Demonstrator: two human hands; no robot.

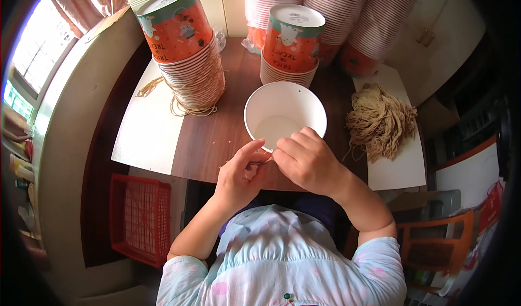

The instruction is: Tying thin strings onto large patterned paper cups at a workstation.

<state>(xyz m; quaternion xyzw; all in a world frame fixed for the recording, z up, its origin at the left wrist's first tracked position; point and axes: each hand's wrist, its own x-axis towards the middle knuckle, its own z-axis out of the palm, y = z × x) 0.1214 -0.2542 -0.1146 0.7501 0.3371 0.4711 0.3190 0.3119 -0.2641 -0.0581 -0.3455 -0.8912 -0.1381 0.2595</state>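
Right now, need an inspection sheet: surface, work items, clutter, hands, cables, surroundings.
Surface: dark brown wood-grain table, white panels at both ends
Work items: white-lined round bucket, mouth facing the camera; two upside-down orange-and-green bucket stacks, left and middle; tan string bundle on the right panel
Clutter: small orange specks on the wood
Left hand: at the near rim, with a small dark object, kind unclear
Right hand: fingers curled at the near rim, grip hidden
Cables: nothing seen
Surroundings: red plastic basket low left; brown wooden chair right
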